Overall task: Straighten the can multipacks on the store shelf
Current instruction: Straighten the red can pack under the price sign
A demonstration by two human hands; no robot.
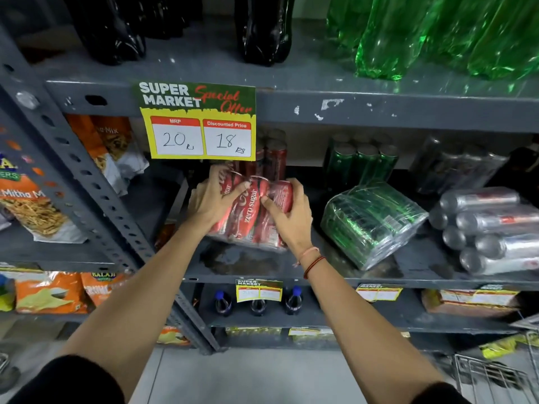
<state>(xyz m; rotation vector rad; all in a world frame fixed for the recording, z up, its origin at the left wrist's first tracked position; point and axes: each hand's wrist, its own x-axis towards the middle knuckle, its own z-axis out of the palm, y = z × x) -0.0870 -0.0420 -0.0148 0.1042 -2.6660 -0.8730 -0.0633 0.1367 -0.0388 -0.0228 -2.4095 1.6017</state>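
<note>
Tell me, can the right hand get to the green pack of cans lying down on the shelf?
Probably yes. The shrink-wrapped green can multipack lies just right of the right hand with bare shelf between, but that hand is gripping the red can multipack now.

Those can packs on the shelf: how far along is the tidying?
Early on. Nothing looks straightened yet. Both the left hand and right hand grip the red multipack. The green multipack lies tilted and the silver multipack lies askew, both untouched.
</note>
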